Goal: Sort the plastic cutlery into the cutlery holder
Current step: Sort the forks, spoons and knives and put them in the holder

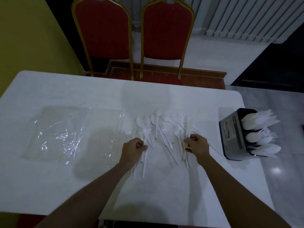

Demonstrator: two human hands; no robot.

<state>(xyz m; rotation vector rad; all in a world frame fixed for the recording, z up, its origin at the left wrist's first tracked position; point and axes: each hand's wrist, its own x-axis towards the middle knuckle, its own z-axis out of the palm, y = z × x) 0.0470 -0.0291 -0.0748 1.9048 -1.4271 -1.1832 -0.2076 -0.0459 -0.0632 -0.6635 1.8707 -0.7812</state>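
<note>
The white table [65, 86] carries three items directly on its surface: a crumpled clear plastic sheet [65, 134] at the left, a scattered cutlery pile [164, 129] of white spoons, forks and knives just beside it at the centre, and, apart at the right edge, a dark cutlery holder [230, 135].

A crumpled clear plastic bag [65, 134] lies on the white table [65, 89] before two red chairs [105, 30].

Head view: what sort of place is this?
Probably a banquet or dining hall: red padded chairs with gold frames, a white table, and a cutlery holder stocked with plastic cutlery.
</note>
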